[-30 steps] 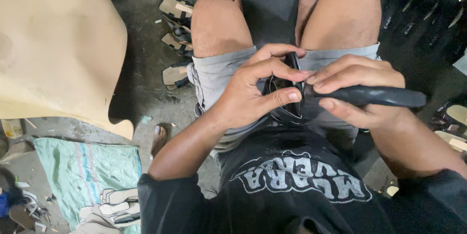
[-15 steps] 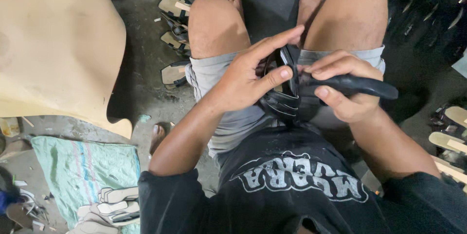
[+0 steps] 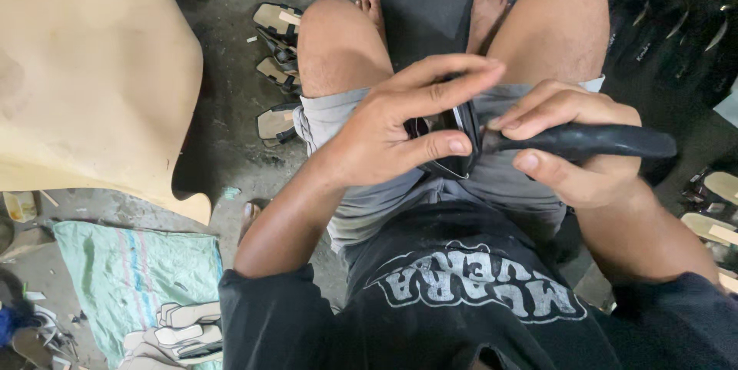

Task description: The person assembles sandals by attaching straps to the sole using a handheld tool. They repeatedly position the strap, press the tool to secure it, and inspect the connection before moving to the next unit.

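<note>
A black shirt (image 3: 461, 308) with a pale print fills the bottom of the view, and both forearms reach forward from it over the lap. The left hand (image 3: 400, 136) lies over a small black sandal piece (image 3: 450, 143) on the grey shorts (image 3: 384, 201); its grip is closed on the piece, thumb pressed under its lower edge and fingers stretched flat across the top. Much of the piece is hidden under the fingers, so it may be a strap or an upper; the view does not settle which. Touching it from the right is a black tool handle (image 3: 592, 139), long and rounded, pointing toward the right edge of the view. The right hand (image 3: 584, 159) has its grip closed around this handle, index finger along the top and thumb beneath. Beyond the hands are two bare knees, then bare feet on a dark mat (image 3: 430, 1). On the concrete floor (image 3: 231, 162) to the left lie tan-soled sandals (image 3: 277, 70), with a striped cloth (image 3: 131, 278) nearer and a large beige sheet (image 3: 84, 78) beside them.
</note>
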